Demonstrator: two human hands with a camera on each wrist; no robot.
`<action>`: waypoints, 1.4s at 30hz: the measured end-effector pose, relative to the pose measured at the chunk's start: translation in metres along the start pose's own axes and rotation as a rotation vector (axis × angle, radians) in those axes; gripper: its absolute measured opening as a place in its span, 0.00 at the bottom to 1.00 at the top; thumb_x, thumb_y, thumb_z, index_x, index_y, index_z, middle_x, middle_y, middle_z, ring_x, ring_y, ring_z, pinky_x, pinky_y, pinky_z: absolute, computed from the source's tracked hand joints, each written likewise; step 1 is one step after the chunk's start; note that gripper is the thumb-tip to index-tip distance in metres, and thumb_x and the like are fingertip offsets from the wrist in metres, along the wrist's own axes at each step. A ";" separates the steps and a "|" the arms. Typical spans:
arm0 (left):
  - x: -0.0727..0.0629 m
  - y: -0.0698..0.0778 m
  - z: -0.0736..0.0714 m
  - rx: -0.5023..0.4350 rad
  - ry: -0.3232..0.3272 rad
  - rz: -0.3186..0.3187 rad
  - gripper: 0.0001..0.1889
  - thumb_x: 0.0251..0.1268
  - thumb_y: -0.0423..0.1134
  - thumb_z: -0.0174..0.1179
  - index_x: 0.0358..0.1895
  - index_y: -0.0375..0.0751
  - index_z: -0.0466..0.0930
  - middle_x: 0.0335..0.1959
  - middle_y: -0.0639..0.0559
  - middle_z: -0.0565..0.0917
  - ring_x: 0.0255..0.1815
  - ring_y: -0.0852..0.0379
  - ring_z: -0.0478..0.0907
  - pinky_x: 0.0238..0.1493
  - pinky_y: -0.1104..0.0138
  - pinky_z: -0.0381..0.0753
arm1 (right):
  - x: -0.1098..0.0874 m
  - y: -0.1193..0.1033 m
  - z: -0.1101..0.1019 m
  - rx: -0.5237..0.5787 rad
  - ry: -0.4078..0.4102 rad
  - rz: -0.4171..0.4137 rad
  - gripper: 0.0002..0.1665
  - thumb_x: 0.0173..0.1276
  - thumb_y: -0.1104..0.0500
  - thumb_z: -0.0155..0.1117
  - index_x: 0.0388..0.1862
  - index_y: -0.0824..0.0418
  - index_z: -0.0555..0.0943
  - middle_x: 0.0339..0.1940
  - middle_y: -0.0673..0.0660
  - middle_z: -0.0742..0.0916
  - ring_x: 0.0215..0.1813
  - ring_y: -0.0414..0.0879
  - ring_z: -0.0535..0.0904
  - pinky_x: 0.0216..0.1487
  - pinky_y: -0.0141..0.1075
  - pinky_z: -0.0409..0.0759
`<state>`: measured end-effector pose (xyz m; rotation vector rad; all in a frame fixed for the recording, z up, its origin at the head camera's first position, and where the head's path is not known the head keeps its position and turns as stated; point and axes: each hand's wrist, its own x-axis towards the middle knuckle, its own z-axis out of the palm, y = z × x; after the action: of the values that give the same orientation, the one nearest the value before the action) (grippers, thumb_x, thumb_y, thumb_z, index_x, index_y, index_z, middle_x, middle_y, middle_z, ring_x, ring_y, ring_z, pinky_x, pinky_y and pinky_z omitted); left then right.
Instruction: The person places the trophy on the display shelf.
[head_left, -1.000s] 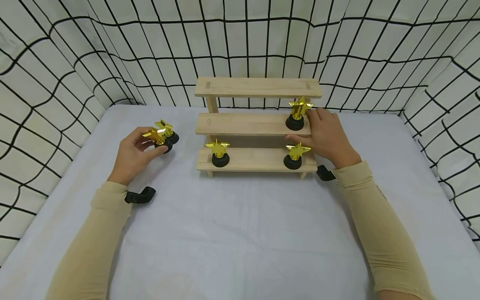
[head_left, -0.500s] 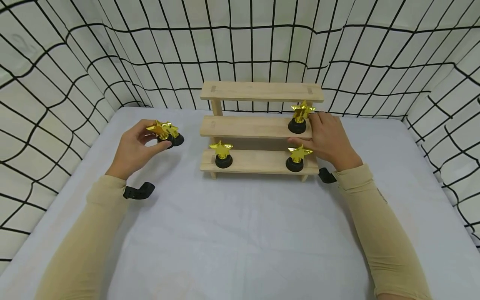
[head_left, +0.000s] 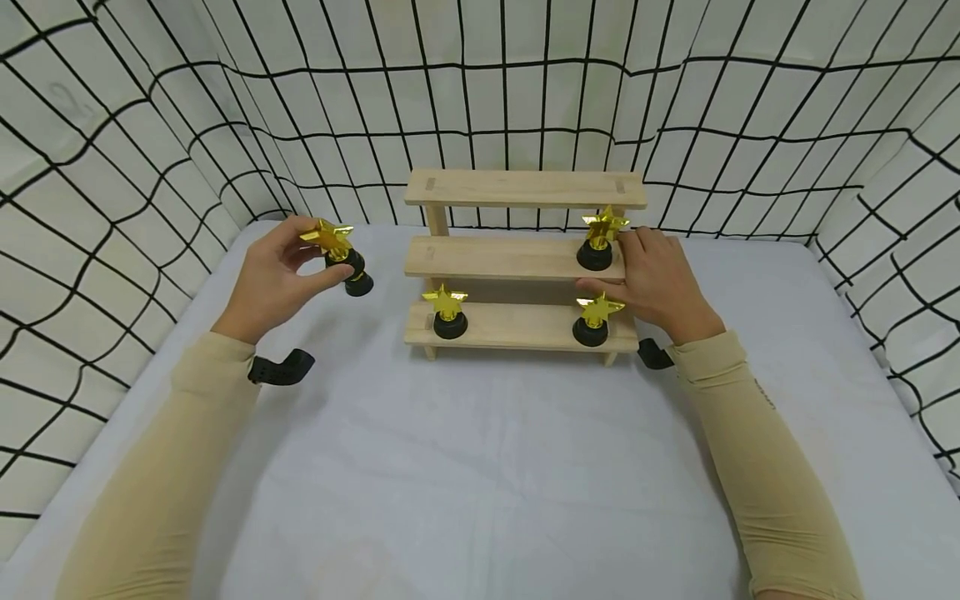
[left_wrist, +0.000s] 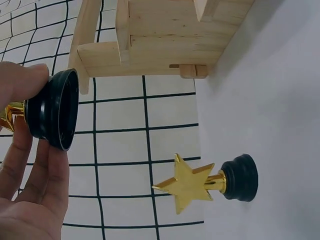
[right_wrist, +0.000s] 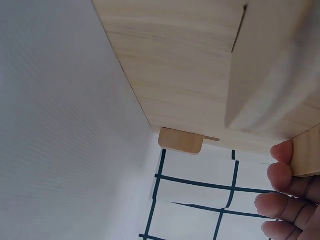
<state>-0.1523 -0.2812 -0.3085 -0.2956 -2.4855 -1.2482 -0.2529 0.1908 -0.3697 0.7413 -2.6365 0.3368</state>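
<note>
My left hand (head_left: 272, 279) pinches a gold star trophy (left_wrist: 52, 110) by its black base, held above the table. In the left wrist view the hollow underside of that base shows. A second star trophy (left_wrist: 189, 186) stands upright on the table; in the head view the held one mostly hides it, leaving its black base (head_left: 360, 284) visible. My right hand (head_left: 662, 279) grips the right end of a three-tier wooden display stand (head_left: 502, 257) at the middle tier, its fingertips (right_wrist: 280, 175) at the board's edge in the right wrist view.
One star trophy (head_left: 598, 242) stands at the right of the middle tier. On the bottom tier stand a left trophy (head_left: 448, 312) and a right trophy (head_left: 595, 319). Black wire grid panels (head_left: 506, 100) rise behind and beside the white-covered table (head_left: 480, 475).
My left hand has raised its trophy off the table, upward and slightly right in the head view. The right hand keeps its grip on the stand. The head view has shifted slightly.
</note>
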 end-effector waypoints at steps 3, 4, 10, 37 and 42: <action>0.004 0.007 0.003 0.005 -0.011 0.000 0.27 0.55 0.25 0.75 0.58 0.38 0.77 0.50 0.69 0.78 0.53 0.72 0.79 0.60 0.86 0.77 | -0.001 0.002 0.001 -0.001 0.007 -0.007 0.67 0.54 0.06 0.37 0.50 0.67 0.77 0.35 0.63 0.80 0.39 0.60 0.76 0.43 0.53 0.74; 0.006 0.009 0.004 0.011 -0.016 0.000 0.27 0.55 0.25 0.75 0.58 0.38 0.77 0.51 0.69 0.78 0.53 0.72 0.79 0.61 0.86 0.77 | -0.001 0.002 0.002 -0.003 0.011 -0.011 0.67 0.55 0.06 0.38 0.50 0.68 0.77 0.35 0.64 0.80 0.39 0.61 0.77 0.42 0.53 0.74; 0.015 0.020 0.010 0.056 -0.052 0.002 0.28 0.57 0.28 0.75 0.61 0.37 0.75 0.55 0.63 0.79 0.54 0.74 0.78 0.63 0.85 0.77 | -0.002 0.004 0.003 -0.010 0.010 -0.018 0.57 0.58 0.15 0.58 0.53 0.68 0.77 0.37 0.64 0.82 0.39 0.61 0.78 0.42 0.53 0.75; 0.048 0.042 0.055 -0.042 -0.153 0.135 0.28 0.57 0.26 0.74 0.60 0.32 0.74 0.51 0.61 0.79 0.52 0.71 0.80 0.63 0.80 0.79 | -0.001 0.004 0.001 0.021 0.012 -0.023 0.73 0.50 0.04 0.31 0.54 0.69 0.76 0.39 0.66 0.81 0.40 0.61 0.77 0.43 0.53 0.76; 0.051 0.041 0.059 -0.039 -0.162 0.121 0.29 0.57 0.27 0.75 0.62 0.35 0.75 0.51 0.62 0.78 0.52 0.70 0.79 0.63 0.80 0.79 | 0.001 0.004 0.001 0.029 0.013 -0.025 0.71 0.52 0.05 0.34 0.54 0.68 0.76 0.38 0.65 0.81 0.40 0.61 0.78 0.43 0.53 0.75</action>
<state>-0.1978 -0.2076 -0.2914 -0.5694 -2.5361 -1.2697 -0.2557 0.1936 -0.3706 0.7776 -2.6138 0.3724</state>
